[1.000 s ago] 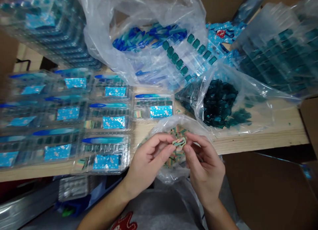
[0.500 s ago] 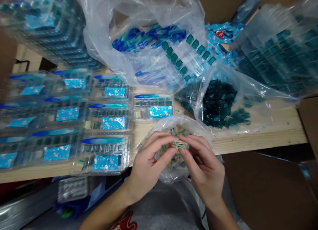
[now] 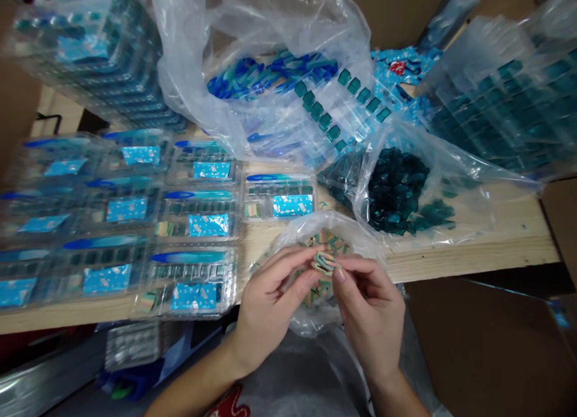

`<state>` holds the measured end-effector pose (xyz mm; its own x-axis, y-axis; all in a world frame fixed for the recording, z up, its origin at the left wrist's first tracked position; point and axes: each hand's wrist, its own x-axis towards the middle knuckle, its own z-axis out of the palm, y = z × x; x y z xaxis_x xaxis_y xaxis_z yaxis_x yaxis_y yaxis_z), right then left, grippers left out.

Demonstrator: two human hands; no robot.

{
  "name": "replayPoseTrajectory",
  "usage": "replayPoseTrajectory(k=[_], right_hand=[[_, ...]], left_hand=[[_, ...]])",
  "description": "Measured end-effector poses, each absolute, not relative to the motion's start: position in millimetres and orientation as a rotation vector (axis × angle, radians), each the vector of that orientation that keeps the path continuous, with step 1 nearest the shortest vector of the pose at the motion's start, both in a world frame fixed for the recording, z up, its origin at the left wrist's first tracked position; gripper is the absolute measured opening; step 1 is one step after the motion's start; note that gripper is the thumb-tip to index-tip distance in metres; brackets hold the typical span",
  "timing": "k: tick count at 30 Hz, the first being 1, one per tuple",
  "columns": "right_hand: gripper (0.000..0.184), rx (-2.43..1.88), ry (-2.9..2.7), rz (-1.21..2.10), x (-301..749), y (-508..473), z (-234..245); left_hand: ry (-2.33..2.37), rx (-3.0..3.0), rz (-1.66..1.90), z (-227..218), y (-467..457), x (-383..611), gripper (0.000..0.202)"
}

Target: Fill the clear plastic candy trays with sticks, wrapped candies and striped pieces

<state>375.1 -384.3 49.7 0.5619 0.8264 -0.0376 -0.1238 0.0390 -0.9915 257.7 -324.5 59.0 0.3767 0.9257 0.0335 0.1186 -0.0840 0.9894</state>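
Note:
Between both hands I pinch a small bundle of thin layered strips (image 3: 324, 262), pale green, yellow and pink, with its layers bowed apart. My left hand (image 3: 270, 300) closes thumb and fingertips on its left side. My right hand (image 3: 372, 306) pinches the right side. Right beneath them an open clear plastic bag (image 3: 311, 327) holds many similar striped pieces (image 3: 336, 243). Just beyond my hands lies a clear blister tray (image 3: 265, 191) with a blue pen-shaped piece (image 3: 274, 177), a blue patterned packet (image 3: 293, 206) and a striped bundle inside.
Several filled blister trays (image 3: 193, 270) lie in rows on the wooden table (image 3: 500, 243) at left, below a tall tray stack (image 3: 135, 62). Open bags of blue pen-shaped pieces (image 3: 243, 74) and dark green pieces (image 3: 396, 182) stand behind. Green-filled strips (image 3: 491, 104) are at right.
My fingers have shifted slightly on the striped bundle, and its layers now show more bowed. My right fingers sit a little lower and farther right. The surroundings moved slightly with the camera.

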Motion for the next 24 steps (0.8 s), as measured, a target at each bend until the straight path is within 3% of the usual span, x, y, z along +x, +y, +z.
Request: replayPoseTrajectory(k=[2, 10, 15, 19, 24], right_hand=[[0.008, -1.32, -0.587, 0.863, 375.2, -382.3, 51.4], [0.012, -1.344, -0.702, 1.021, 395.7, -381.7, 52.3], [0.031, -1.049, -0.515, 1.234, 403.8, -380.3, 52.7], [0.025, -0.984, -0.481, 1.335, 400.6, -376.2, 55.5], [0.029, -0.9, -0.477, 1.259, 389.0, -373.2, 54.9]], left_hand=[[0.982, 1.567, 0.898, 57.8, -325.0, 256.2, 0.025], [0.936, 1.547, 0.883, 58.4, -321.3, 254.2, 0.017], [0.911, 1.556, 0.78, 62.4, -316.5, 251.7, 0.016], [0.815, 1.628, 0.636, 66.9, -319.3, 252.2, 0.019], [0.904, 1.487, 0.611, 70.4, -327.2, 257.6, 0.014]])
